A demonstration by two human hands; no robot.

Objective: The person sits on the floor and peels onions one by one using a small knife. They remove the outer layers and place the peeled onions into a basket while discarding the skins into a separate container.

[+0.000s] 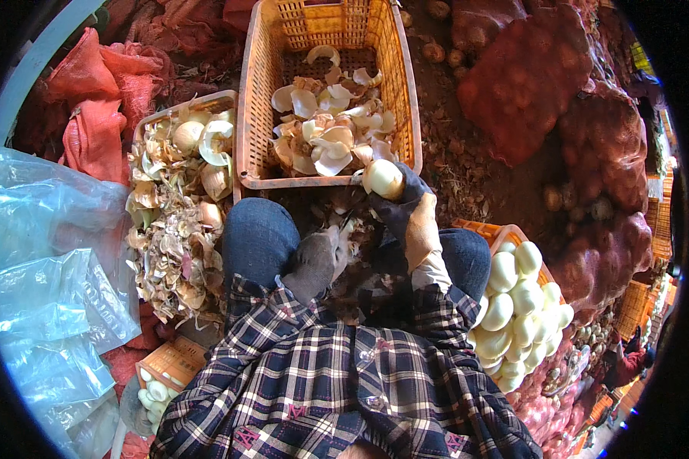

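My right hand (410,209), in a dark glove with a tan cuff, grips a pale onion (383,179) at the near right corner of an orange plastic crate (328,183). My left hand (316,261) is in a grey glove between my knees, its fingers curled. A thin dark blade, apparently a small knife (348,220), sticks out from it; its handle is hidden. Onion skins and peeled outer layers (333,140) lie in the crate. Below both hands, more scraps cover the dark ground.
Left of the crate, a second container (184,106) overflows with skins and some onions. Peeled onions (514,304) fill a crate by my right knee. Red mesh sacks (528,86) lie at right. Clear plastic sheeting (46,229) and another crate (175,358) with peeled onions are at left.
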